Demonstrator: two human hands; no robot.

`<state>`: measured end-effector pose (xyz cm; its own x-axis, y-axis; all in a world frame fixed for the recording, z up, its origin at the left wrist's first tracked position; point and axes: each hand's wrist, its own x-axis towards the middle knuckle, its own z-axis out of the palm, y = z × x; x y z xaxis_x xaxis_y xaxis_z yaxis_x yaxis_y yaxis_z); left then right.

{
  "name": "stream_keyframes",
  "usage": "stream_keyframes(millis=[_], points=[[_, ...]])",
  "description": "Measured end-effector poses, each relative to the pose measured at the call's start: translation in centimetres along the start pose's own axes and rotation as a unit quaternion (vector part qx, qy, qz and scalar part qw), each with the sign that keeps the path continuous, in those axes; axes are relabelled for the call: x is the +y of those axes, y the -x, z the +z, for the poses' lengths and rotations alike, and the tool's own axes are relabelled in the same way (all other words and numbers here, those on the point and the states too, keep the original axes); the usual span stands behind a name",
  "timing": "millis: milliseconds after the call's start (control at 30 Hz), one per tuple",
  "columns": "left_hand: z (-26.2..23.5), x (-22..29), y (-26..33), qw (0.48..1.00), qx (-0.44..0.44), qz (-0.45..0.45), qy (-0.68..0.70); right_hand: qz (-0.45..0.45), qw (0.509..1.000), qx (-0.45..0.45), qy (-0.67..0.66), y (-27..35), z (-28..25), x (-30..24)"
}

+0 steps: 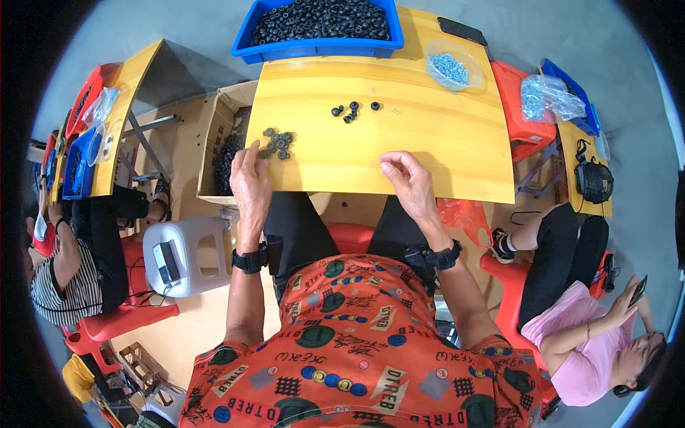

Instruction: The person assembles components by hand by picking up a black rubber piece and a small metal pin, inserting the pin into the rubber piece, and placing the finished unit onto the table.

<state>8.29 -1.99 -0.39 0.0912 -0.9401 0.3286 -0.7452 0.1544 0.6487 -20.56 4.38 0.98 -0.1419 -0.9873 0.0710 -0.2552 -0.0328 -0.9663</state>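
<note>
My left hand [250,182] is at the table's left edge, fingers extended forward and loosely together, right beside a small pile of dark grey round parts [282,140]. They look like small rubber rings or caps. Over the table's near edge, my right hand [410,182] has its fingers curled in toward the thumb; whatever they may pinch is too small to make out. Farther in, a few loose black round pieces [349,114] lie on the yellow table [428,143]. Behind them a blue tray [321,50] is heaped with similar black parts.
A clear bowl [454,70] of small bluish metal pieces and a black phone [461,31] are at the back right. Left of the table stands a cardboard box [212,160] of dark parts. A red bag [464,217] hangs at the right. People sit on both sides.
</note>
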Motion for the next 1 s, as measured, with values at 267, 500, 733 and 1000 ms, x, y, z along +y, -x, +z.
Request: stream_keyframes(millis=[267, 500, 733, 1000], points=[[3.1, 6.0, -1.3, 0.991, -0.020, 0.104, 0.080, -0.061, 0.993, 0.088, 0.051, -2.1, -0.4, 2.0], [9.1, 8.6, -3.6, 0.992, -0.011, 0.100, 0.071, -0.124, 0.977, 0.119, 0.125, -1.7, 0.5, 1.7], [9.8, 7.7, -3.8, 0.989, -0.011, 0.144, 0.028, -0.105, 0.981, 0.119, 0.115, -2.1, 0.3, 2.2], [6.8, 8.8, 0.2, 0.978, -0.058, 0.073, 0.187, -0.086, 0.959, 0.144, 0.229, -8.0, -2.0, 1.8]])
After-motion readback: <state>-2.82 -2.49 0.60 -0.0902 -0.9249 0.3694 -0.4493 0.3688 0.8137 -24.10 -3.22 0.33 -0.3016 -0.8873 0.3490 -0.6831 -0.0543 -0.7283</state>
